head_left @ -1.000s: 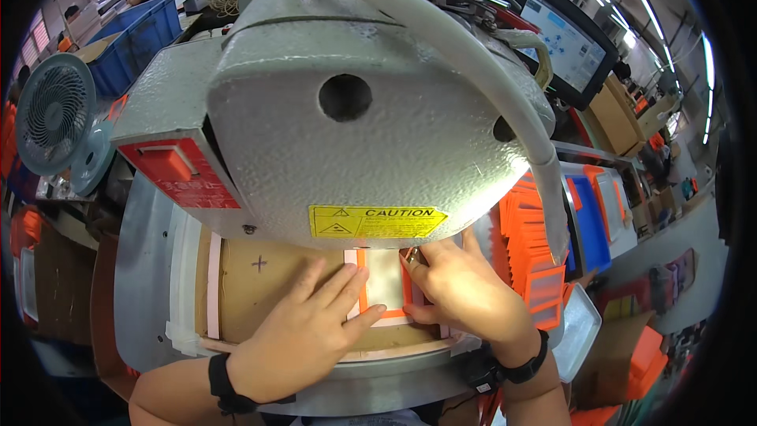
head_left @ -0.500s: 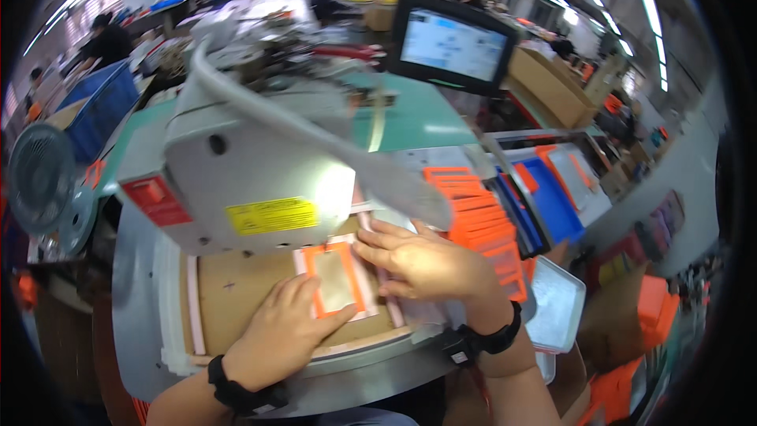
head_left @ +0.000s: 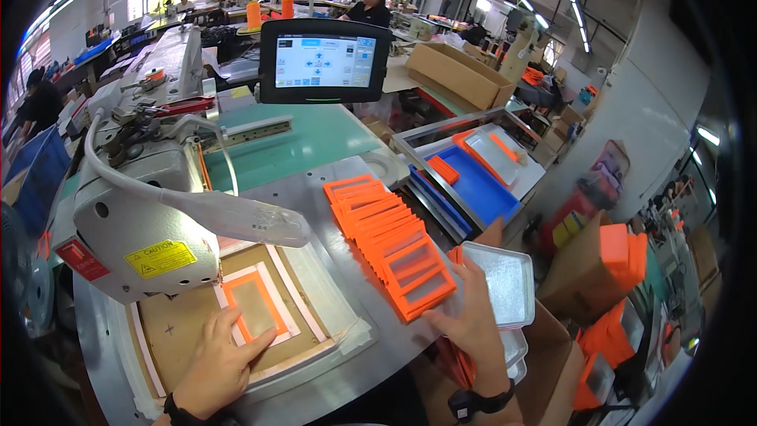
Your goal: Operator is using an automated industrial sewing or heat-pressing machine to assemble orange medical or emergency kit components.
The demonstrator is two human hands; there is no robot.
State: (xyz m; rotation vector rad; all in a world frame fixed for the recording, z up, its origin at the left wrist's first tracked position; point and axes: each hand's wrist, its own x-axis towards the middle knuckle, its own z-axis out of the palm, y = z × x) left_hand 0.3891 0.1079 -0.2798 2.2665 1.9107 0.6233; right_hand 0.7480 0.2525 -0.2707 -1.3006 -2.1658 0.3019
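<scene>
My left fingers (head_left: 224, 325) are resting wide on the orange frame (head_left: 254, 306) within the brown board (head_left: 185, 314); my right fingers (head_left: 471, 282) are bending by the pile (head_left: 394, 248), holding what I can't tell, and bumping could be spilling it

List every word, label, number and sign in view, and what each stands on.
Yellow sticker on the grey machine head: triangular warning sign; large heading legible, not quoted; fine print too small.
Red panel on the machine head: pale characters, too small to read.
Black-framed screen: blue arrow icons; remaining lettering too small to read.
</scene>
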